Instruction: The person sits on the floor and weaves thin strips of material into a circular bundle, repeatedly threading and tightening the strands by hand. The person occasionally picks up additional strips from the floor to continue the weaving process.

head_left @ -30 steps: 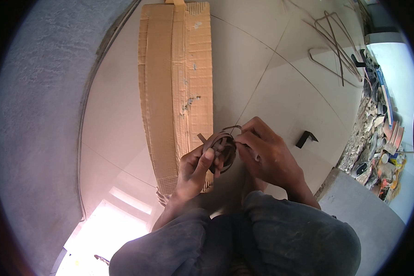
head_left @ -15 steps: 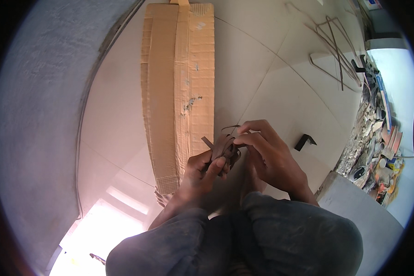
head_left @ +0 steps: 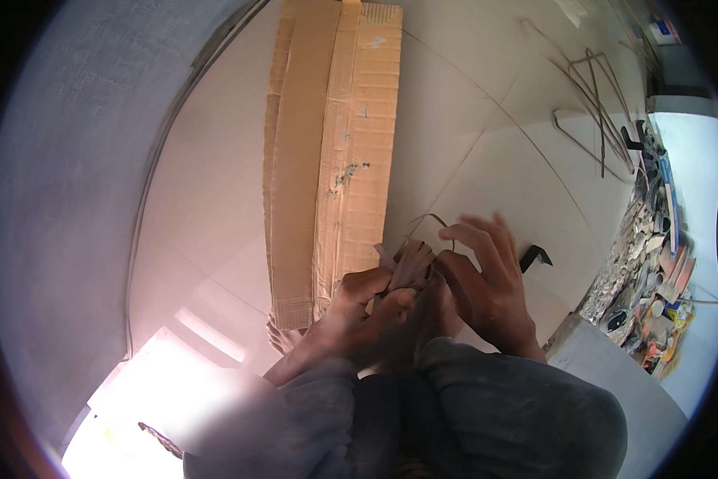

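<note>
My left hand (head_left: 363, 307) is closed around a crumpled bundle of thin brown strips (head_left: 411, 265), gripped between thumb and fingers. Loose ends stick up out of the bundle, and one thin strip (head_left: 432, 216) curls over toward my right hand (head_left: 487, 283). That hand is raised just right of the bundle with its fingers apart, the upper fingertips smeared by motion. Whether its lower fingers touch the strips is hard to see. Left of the bundle lies a long, flat cardboard box (head_left: 299, 152), its near end by my left forearm.
A small black angled bracket (head_left: 535, 257) lies right of my right hand. Bent metal rods (head_left: 595, 112) rest on the tiled floor at the far right, near a heap of mixed clutter (head_left: 654, 279). A grey wall (head_left: 63, 176) runs along the left.
My right hand's fingers have lifted and spread away from the strips. The bundle in my left hand has shifted slightly right. The whole view has swung a little, moving the box rightward in it.
</note>
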Motion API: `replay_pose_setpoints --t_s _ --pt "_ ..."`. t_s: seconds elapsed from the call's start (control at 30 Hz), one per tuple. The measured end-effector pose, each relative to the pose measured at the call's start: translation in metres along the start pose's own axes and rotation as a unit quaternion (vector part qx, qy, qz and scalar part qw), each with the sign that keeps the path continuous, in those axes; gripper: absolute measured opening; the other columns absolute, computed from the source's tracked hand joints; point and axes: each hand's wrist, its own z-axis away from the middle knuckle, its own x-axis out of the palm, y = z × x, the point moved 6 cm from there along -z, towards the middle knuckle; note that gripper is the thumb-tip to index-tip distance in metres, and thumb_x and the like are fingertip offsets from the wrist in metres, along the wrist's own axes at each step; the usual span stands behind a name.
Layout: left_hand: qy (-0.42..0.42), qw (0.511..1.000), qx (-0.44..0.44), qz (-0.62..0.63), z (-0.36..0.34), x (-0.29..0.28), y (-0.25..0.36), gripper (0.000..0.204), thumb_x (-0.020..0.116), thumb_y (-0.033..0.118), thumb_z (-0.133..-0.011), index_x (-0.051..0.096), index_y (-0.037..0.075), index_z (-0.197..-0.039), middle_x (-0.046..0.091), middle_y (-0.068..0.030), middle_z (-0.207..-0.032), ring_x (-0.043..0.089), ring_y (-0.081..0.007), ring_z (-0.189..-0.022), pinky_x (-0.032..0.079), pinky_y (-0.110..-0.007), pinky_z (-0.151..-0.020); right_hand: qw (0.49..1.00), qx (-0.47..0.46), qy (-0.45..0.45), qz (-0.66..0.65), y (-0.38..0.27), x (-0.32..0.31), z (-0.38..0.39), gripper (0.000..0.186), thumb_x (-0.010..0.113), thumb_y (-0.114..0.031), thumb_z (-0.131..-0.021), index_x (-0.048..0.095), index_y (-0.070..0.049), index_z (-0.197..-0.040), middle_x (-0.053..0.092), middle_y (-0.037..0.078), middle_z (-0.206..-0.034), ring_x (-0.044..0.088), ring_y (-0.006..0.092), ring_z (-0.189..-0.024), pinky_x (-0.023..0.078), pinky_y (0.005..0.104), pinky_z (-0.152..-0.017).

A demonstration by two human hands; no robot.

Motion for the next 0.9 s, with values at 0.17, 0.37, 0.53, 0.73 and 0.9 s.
replay_pose_setpoints --t_s 0.17,0.37,0.53,0.73,0.9 --pt "0.024 0.998 0.047 -0.022 0.001 -0.001 0.0 0.009 0.058 0.002 -0.095 0.064 -0.005 -0.096 0.065 -0.008 -0.078 0.062 -0.0132 -0.067 0.049 -0.028 -0.06 0.997 -0.012 0.029 -0.068 0.013 0.018 0.01 0.022 0.071 0.002 -0.077 0.065 -0.005 -0.097 0.065 0.008 -0.098 0.069 0.0221 -0.08 0.055 0.0307 -0.062" --pt "0.028 0.998 0.052 -0.03 -0.001 0.002 0.002 0.016 0.068 0.011 -0.094 0.06 -0.002 -0.09 0.064 -0.0121 -0.074 0.065 -0.0229 -0.065 0.05 -0.036 -0.061 0.968 0.069 0.032 -0.237 0.024 0.019 0.016 0.021 0.075 0.0 -0.082 0.065 -0.003 -0.1 0.068 0.01 -0.087 0.069 0.0217 -0.073 0.054 0.0314 -0.06" --pt "0.012 0.995 0.059 -0.075 -0.003 0.003 0.002 0.016 0.068 0.011 -0.094 0.059 -0.003 -0.096 0.061 -0.0157 -0.078 0.064 -0.0325 -0.072 0.051 -0.039 -0.066 0.935 0.136 0.035 -0.324 0.035 0.028 0.027 0.021 0.074 0.001 -0.084 0.065 -0.002 -0.103 0.069 0.01 -0.088 0.068 0.0194 -0.072 0.054 0.0302 -0.061" --pt "-0.012 0.974 0.162 -0.16 -0.006 0.007 0.013 0.02 0.067 0.011 -0.092 0.059 -0.001 -0.107 0.059 -0.0191 -0.108 0.063 -0.0365 -0.091 0.052 -0.046 -0.076 0.915 0.149 -0.027 -0.373 0.029 0.028 0.02 0.023 0.072 -0.005 -0.087 0.066 -0.002 -0.108 0.065 0.011 -0.089 0.065 0.0205 -0.076 0.053 0.0338 -0.066" --pt "-0.073 0.961 0.138 -0.228 -0.012 0.02 0.009 0.025 0.063 0.017 -0.094 0.061 -0.002 -0.11 0.055 -0.021 -0.119 0.059 -0.0393 -0.106 0.051 -0.046 -0.089 0.935 0.147 -0.074 -0.315 0.022 0.038 0.017 0.022 0.07 -0.016 -0.091 0.067 -0.005 -0.11 0.061 0.012 -0.087 0.06 0.0273 -0.077 0.05 0.0394 -0.069"
